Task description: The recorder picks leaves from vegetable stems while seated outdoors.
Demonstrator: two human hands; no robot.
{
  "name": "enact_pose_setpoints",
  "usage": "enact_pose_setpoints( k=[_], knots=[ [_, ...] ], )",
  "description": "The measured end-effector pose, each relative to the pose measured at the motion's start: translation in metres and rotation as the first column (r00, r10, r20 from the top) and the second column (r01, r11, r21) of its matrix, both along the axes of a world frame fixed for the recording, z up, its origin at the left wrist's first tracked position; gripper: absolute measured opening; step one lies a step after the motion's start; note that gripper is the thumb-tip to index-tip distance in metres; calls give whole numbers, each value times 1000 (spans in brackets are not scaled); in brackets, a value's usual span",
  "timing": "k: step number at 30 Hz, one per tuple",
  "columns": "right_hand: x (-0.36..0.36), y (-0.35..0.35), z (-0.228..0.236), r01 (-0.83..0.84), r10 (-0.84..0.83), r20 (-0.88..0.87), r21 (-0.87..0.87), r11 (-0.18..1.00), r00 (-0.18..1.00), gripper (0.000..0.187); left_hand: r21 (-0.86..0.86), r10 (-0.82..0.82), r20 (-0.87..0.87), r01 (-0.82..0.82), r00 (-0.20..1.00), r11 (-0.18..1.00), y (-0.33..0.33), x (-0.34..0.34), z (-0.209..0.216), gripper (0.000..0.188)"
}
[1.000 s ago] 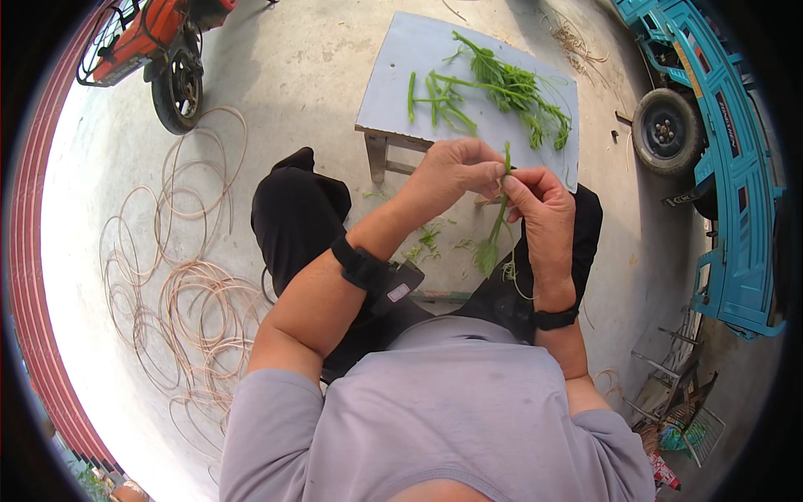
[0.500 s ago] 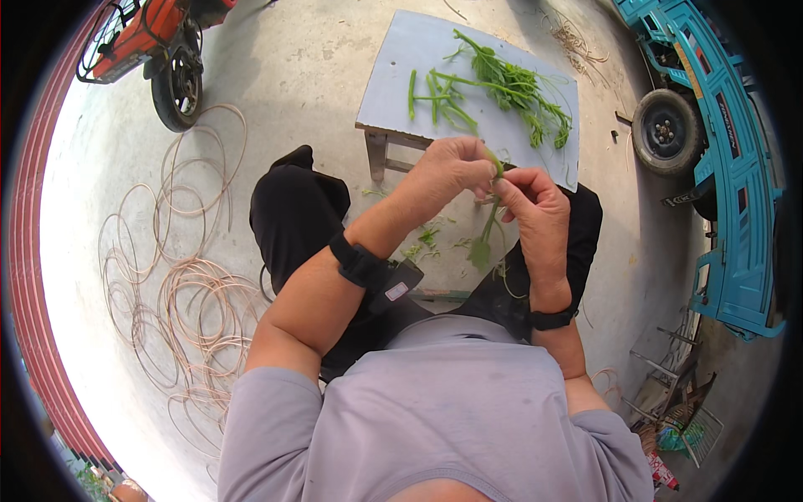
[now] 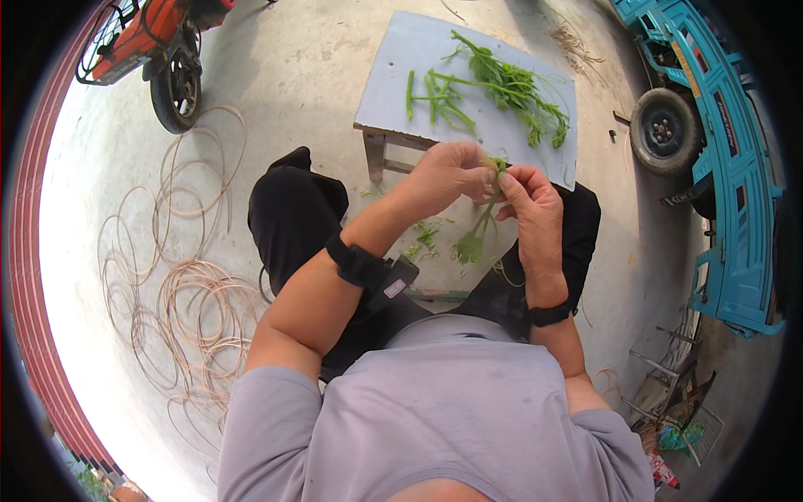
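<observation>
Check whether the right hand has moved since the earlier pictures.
Yes, slightly: the right hand has shifted left, away from the near right corner of the blue-gray table.

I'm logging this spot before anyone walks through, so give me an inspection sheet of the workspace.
Surface: grey-blue table, partly covered
Things: leafy bunch and cut stems on the table; one leafy stem held
Clutter: green scraps on the floor
Hands: right hand pinches the leafy stem; left hand at its upper end, grip partly hidden
Cables: loose tan coils on the floor at left; cannot tell whether cable
Surroundings: orange scooter ahead on the left, blue truck on the right
</observation>
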State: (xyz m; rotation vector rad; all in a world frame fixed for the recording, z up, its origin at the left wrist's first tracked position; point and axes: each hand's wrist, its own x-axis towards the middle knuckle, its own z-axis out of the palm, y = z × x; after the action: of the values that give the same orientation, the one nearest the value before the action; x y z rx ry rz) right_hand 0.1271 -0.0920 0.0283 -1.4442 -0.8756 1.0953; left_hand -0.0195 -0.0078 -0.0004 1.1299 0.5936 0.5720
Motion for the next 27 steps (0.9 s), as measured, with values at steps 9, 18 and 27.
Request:
enact_pose_setpoints(
  k=[9,18,27],
  knots=[
    [1,1,-6,-16,15,-154,-1,1000,988,14,31,15,-12,-15,1000,999,2,0,1,14],
    [12,5,-13,65,-46,-343,44,997,938,15,79,-303,-99,311,948,947,1,-9,7,9],
    [29,6,-7,114,-37,-539,110,987,842,13,297,-520,-496,699,695,651,-3,-18,4,9]
  ],
)
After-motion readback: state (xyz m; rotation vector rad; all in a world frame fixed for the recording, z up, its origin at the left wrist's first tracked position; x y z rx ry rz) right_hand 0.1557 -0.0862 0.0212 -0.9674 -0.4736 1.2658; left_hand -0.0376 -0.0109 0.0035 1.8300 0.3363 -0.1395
